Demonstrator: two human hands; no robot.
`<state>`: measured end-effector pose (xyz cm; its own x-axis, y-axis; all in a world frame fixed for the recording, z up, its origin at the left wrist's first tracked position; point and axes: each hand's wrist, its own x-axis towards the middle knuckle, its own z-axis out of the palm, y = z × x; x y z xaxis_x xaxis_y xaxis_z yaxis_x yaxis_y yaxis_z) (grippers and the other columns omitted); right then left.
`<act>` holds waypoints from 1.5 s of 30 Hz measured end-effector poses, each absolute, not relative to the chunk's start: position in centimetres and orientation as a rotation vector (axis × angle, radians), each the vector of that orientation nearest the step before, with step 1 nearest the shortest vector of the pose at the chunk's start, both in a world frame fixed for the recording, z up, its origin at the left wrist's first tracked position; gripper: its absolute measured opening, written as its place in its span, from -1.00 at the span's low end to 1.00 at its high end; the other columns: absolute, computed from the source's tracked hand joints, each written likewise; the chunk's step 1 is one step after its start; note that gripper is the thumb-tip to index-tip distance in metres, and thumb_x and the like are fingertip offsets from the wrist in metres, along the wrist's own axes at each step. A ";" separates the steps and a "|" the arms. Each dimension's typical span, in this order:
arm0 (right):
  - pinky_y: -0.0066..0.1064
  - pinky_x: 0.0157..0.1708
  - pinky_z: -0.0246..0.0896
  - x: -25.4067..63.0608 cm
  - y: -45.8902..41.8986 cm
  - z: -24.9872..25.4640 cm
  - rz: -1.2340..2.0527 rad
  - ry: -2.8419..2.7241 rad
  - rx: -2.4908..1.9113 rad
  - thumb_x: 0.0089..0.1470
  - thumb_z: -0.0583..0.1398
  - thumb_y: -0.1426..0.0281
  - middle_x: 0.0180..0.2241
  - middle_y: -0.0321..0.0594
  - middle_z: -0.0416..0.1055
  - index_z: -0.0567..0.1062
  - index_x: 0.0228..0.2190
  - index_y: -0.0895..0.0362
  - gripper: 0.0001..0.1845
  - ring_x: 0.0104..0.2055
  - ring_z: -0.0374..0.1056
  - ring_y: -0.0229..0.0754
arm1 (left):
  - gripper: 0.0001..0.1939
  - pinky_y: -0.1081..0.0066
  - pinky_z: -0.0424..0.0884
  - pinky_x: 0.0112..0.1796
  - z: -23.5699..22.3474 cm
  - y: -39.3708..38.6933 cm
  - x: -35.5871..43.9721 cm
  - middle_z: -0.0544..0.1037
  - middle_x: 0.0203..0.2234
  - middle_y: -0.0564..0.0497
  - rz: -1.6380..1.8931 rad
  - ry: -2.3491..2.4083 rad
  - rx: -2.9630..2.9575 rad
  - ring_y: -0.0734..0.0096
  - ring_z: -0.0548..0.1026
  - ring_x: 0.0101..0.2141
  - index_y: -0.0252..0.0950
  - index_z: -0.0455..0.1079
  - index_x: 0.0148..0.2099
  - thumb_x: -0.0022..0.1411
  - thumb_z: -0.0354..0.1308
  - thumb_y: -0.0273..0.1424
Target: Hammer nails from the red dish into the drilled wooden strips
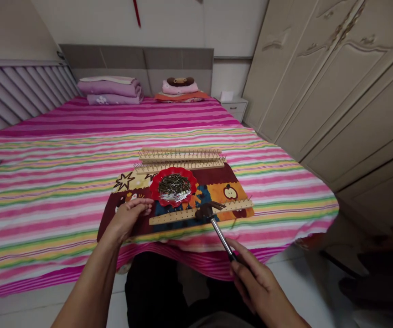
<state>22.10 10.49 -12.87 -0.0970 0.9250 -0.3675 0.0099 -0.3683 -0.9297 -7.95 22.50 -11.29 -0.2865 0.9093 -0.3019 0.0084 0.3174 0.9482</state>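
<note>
My right hand (251, 273) is closed round the grip of a claw hammer (220, 232). The hammer's dark head lies over the near wooden strip (172, 216), which has nails standing in it and a row of small holes toward its left end. My left hand (132, 216) is at the lower left of a red scalloped bowl (153, 187), its fingers drawn together in a pinch. Whatever they hold, if anything, is too small to make out. Loose nails (174, 186) fill the bowl. Behind it lie more wooden strips (183, 159) studded with upright nails.
A patterned cloth mat (230, 177) lies under the work on a bed with a striped sheet (63, 182). Folded purple bedding (111, 91) and a pink stack (181, 87) sit by the headboard (121, 57). A wardrobe (319, 82) stands at the right.
</note>
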 end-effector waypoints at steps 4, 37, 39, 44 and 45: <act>-0.58 -0.69 -0.23 21.4 10.4 -12.5 1.578 -1.099 -1.437 0.08 0.13 0.09 -0.67 -0.49 -0.01 0.28 0.16 0.08 -0.35 -0.65 -0.10 -0.35 | -0.54 0.39 0.43 -0.26 -12.3 21.1 -7.8 0.59 -0.45 -0.01 1.086 1.492 0.850 0.40 0.52 -0.40 -0.32 0.52 -0.32 -0.41 0.39 -0.31; -0.59 -0.80 -0.24 21.0 11.7 -14.2 1.568 -1.388 -1.350 0.20 0.04 0.16 -0.71 -0.51 0.07 0.22 0.20 0.09 -0.42 -0.76 -0.07 -0.40 | -0.71 0.47 0.36 -0.52 -17.2 21.6 -5.3 0.54 -0.53 0.10 1.132 1.817 1.139 0.45 0.44 -0.56 -0.24 0.44 -0.33 -0.13 0.20 -0.19; -0.58 -0.78 -0.21 20.8 11.9 -13.7 1.562 -1.430 -1.348 0.21 0.02 0.20 -0.70 -0.50 0.08 0.21 0.20 0.09 -0.44 -0.74 -0.05 -0.39 | -0.75 0.46 0.37 -0.47 -17.2 21.5 -5.2 0.56 -0.52 0.09 1.098 1.865 1.208 0.42 0.47 -0.50 -0.21 0.46 -0.35 -0.10 0.18 -0.20; -0.57 -0.71 -0.06 19.4 13.0 -12.3 1.474 -1.548 -1.319 0.22 0.00 0.32 -0.65 -0.46 0.11 0.26 0.18 0.10 -0.50 -0.67 0.01 -0.36 | -0.85 0.43 0.39 -0.30 -16.8 21.3 -4.9 0.60 -0.47 0.11 1.011 1.994 1.374 0.37 0.50 -0.40 -0.16 0.47 -0.43 -0.04 0.15 -0.24; -0.55 -0.67 0.02 19.0 13.3 -12.0 1.441 -1.591 -1.305 0.22 0.00 0.34 -0.66 -0.46 0.12 0.28 0.17 0.08 -0.51 -0.67 0.03 -0.36 | -0.86 0.43 0.39 -0.28 -16.7 21.3 -4.8 0.60 -0.46 0.11 1.003 2.007 1.400 0.37 0.50 -0.39 -0.16 0.47 -0.44 -0.04 0.14 -0.25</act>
